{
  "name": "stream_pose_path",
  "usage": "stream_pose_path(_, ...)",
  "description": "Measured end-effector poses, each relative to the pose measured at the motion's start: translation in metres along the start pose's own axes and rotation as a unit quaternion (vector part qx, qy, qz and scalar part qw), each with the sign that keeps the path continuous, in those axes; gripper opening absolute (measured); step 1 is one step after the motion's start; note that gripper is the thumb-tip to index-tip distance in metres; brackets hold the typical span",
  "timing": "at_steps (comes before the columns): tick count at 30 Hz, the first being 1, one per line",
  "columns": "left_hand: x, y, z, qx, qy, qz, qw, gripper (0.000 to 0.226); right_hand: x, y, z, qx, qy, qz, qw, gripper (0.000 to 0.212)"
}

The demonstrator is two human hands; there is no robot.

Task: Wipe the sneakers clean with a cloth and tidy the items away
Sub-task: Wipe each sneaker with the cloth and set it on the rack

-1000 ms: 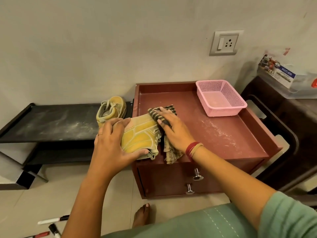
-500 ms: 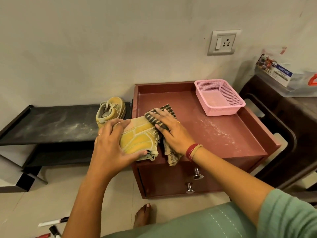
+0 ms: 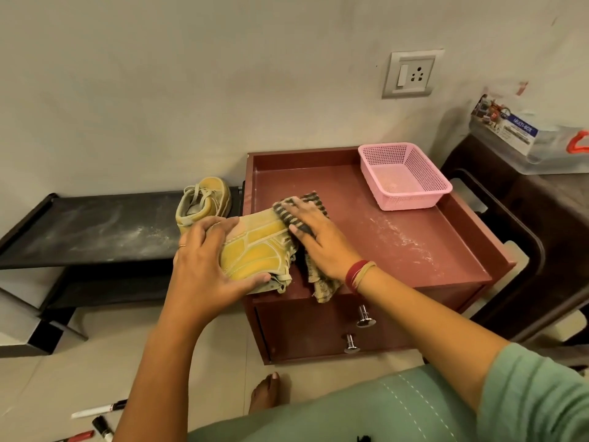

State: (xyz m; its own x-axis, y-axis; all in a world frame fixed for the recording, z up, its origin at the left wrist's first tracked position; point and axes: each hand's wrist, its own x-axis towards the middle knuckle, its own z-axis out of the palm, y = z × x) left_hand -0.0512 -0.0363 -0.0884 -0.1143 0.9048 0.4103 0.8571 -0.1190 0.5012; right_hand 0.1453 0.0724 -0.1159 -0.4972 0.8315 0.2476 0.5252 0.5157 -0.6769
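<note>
Red cabinet top (image 3: 398, 250), left hand (image 3: 207, 269) gripping yellow sneaker (image 3: 255, 253) — right hand (image 3: 322, 244) pressing cloth (image 3: 299, 212) flat

Warm, dim indoor light; soft shadows fall below the right hand's fingers (image 3: 304, 208). Wide-angle bending curves the edges; focus is mostly sharp.

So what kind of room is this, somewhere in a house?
Most likely a home, perhaps an entryway or bedroom corner. A low black shoe rack stands against the wall beside a small red drawer cabinet, and a wall socket sits above. It looks domestic, not a workshop.
</note>
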Motion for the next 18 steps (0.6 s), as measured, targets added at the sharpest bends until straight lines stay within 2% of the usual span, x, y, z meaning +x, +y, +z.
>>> stream_pose_path(2,0.000,0.000,0.000,-0.007,0.002,-0.004,1.000,0.096,-0.001,0.000,0.002,0.008,-0.004,-0.024,1.000,0.042)
stream_pose_path(5,0.000,0.000,0.000,-0.003,0.001,0.002,1.000,0.095,0.004,0.003,-0.002,0.077,0.054,0.075,0.993,0.042)
stream_pose_path(6,-0.001,0.000,0.000,-0.001,0.001,0.004,1.000,0.095,0.002,0.000,-0.002,0.072,0.052,0.075,0.993,0.043)
stream_pose_path(9,-0.001,0.000,0.000,-0.004,0.004,0.002,1.000,0.095,-0.002,-0.006,0.002,0.000,0.017,-0.004,1.000,0.042)
stream_pose_path(11,-0.001,-0.001,0.000,-0.005,0.003,0.001,1.000,0.095,0.003,0.002,0.005,0.045,0.033,0.027,0.998,0.039)
stream_pose_path(12,-0.001,0.000,0.000,-0.004,0.001,0.002,1.000,0.095,0.007,0.007,0.005,0.125,0.063,0.091,0.986,0.037)
stream_pose_path(13,-0.001,0.000,0.000,-0.002,-0.001,0.001,1.000,0.095,0.011,0.011,0.003,0.222,0.105,0.176,0.953,0.033)
stream_pose_path(14,0.000,0.000,0.000,-0.001,-0.002,0.000,1.000,0.095,0.014,0.012,0.000,0.306,0.154,0.252,0.905,0.030)
stream_pose_path(15,0.000,0.000,0.000,-0.001,-0.004,-0.002,1.000,0.095,0.016,0.014,-0.002,0.361,0.204,0.300,0.859,0.027)
stream_pose_path(16,0.000,0.000,0.000,-0.002,-0.004,-0.002,1.000,0.095,0.016,0.014,-0.002,0.374,0.236,0.311,0.841,0.025)
stream_pose_path(17,0.000,0.000,-0.001,-0.004,-0.003,-0.003,1.000,0.095,0.015,0.011,-0.002,0.353,0.243,0.290,0.856,0.027)
stream_pose_path(18,0.000,-0.001,-0.001,-0.006,-0.002,-0.002,1.000,0.095,0.012,0.004,0.000,0.312,0.227,0.244,0.890,0.030)
